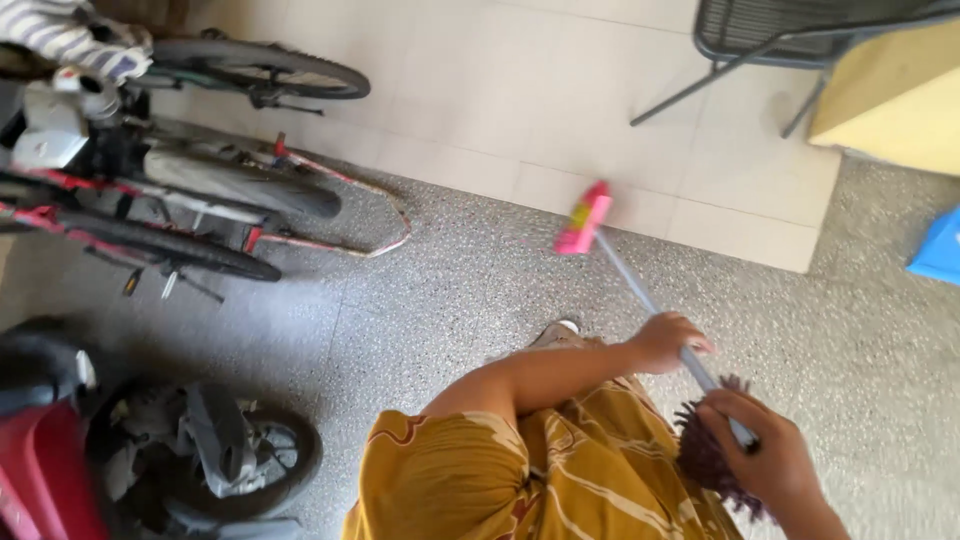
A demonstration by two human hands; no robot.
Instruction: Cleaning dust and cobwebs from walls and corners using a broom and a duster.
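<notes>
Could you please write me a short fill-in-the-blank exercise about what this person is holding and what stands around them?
1. Both hands, left hand and right hand, grip the grey handle of a broom whose head is ____ in colour.
2. The bicycle stands on the person's ____ side.
3. The person's garment is mustard ____.

Missing words: pink; left; yellow

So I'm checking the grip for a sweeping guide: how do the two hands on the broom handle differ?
The left hand grips lower down the broom handle, nearer the pink broom head; the right hand holds the upper end. The left hand wraps the bare handle; the right hand also touches a purple fringed cloth. Both are closed around the handle.
</notes>
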